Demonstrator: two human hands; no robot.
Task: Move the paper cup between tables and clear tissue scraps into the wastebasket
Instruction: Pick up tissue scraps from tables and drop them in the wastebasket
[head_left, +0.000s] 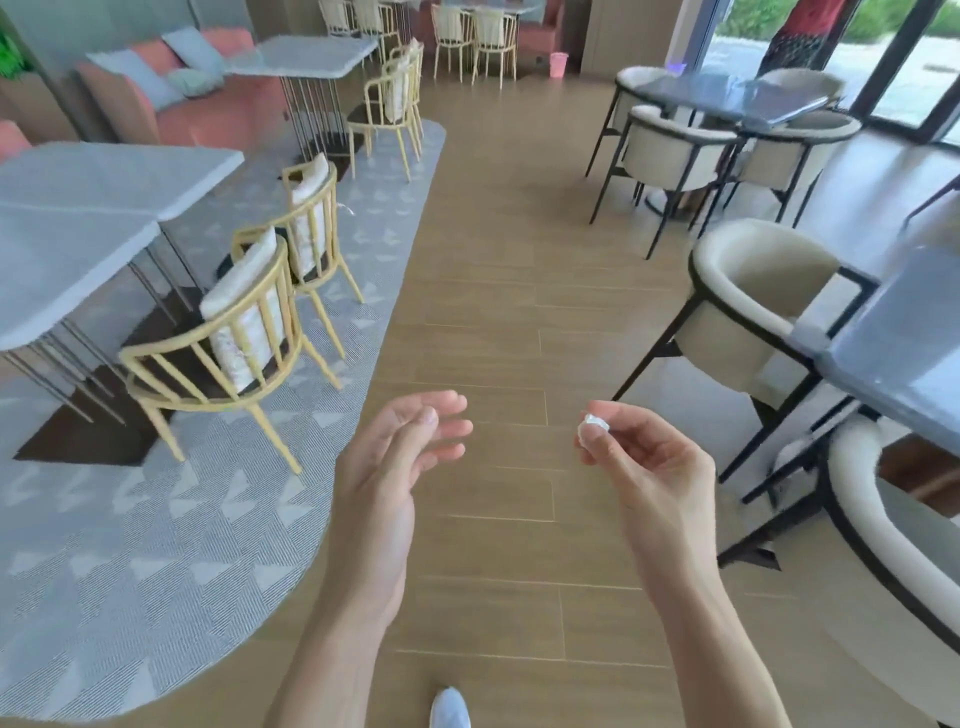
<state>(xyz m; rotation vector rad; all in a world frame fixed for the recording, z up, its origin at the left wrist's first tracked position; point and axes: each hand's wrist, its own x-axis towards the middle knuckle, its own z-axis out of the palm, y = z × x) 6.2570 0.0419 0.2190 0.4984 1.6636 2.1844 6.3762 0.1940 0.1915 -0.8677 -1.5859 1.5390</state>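
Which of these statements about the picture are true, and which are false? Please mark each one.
1. The right hand pinches a tissue scrap. True.
2. The left hand holds a paper cup. False: it holds nothing, and its fingers are relaxed.
3. A pink wastebasket stands far down the room. True.
4. The two hands touch each other. False: they are apart, with bare floor showing between them.
5. The scrap lies on the carpet. False: it is pinched in the right hand, above the wooden floor.
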